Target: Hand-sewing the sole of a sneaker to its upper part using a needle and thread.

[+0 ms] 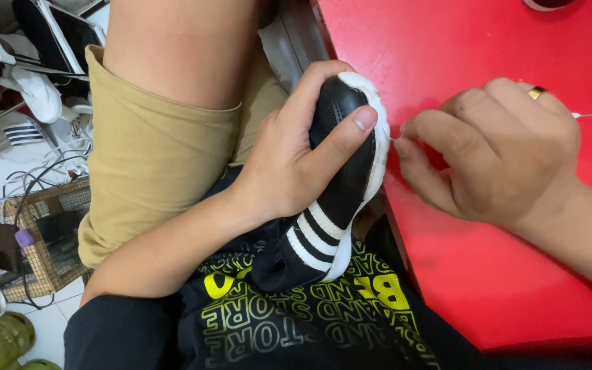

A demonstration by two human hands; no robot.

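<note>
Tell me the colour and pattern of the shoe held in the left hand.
The shoe is black with white stripes on its side and a white sole, seen best in the head view.

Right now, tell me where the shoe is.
In the head view the shoe sits at centre, gripped by the left hand over the lap, against the red table's edge, with the right hand just right of its white sole.

I sit in a small shoe-repair corner: racks of white sneakers [35, 89] beside me, a red worktable [488, 226], tiled floor [56, 322].
</note>
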